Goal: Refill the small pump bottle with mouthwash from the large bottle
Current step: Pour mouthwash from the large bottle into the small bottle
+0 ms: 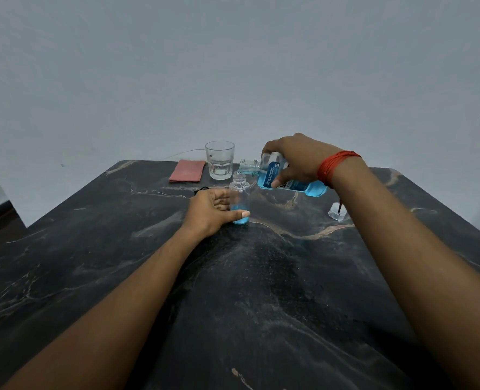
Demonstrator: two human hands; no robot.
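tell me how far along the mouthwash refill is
Done: both bottles are open, a clear cap lies aside, and a shallow blue layer sits in the small bottle. In hand: the right hand tips the large bottle at its neck while the left hand holds it upright. Left: most of the small bottle is unfilled, then closing both.

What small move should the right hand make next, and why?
Probably tilt the large bottle a little more: its mouth is just above the open neck of the small bottle, which holds only a little blue liquid, and the left hand steadies it.
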